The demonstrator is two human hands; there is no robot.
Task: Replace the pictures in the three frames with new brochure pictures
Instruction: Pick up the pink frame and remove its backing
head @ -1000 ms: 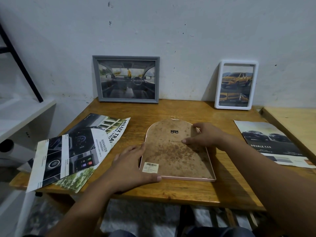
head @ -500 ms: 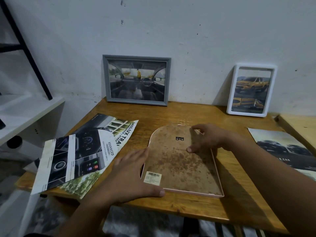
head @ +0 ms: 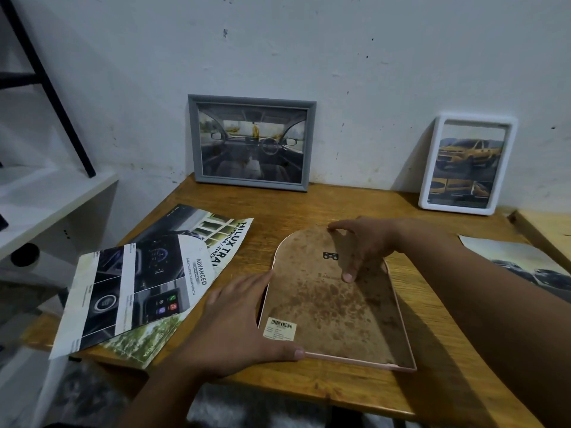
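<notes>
An arched pink frame [head: 335, 310] lies face down on the wooden table [head: 340, 208], its stained brown backing board up. My left hand [head: 238, 325] lies flat against the frame's left edge, thumb along its near edge. My right hand [head: 364, 242] rests on the arched top, fingers spread on the backing, thumb at the rim. A grey frame [head: 251, 143] with a car-interior picture leans on the wall. A white frame [head: 468, 164] with a yellow truck picture leans at the right. Car brochures [head: 145, 285] lie at the left, another brochure [head: 531, 264] at the right.
A white shelf unit [head: 46, 199] with a black slanted bar stands left of the table. A second, lighter wooden surface [head: 550, 230] adjoins the table at the right. The table's near edge runs just below the pink frame.
The camera has come closer and tilted. My right hand has shifted from the backing's right side up to the arched top, thumb reaching the rim. My left hand stays at the left edge.
</notes>
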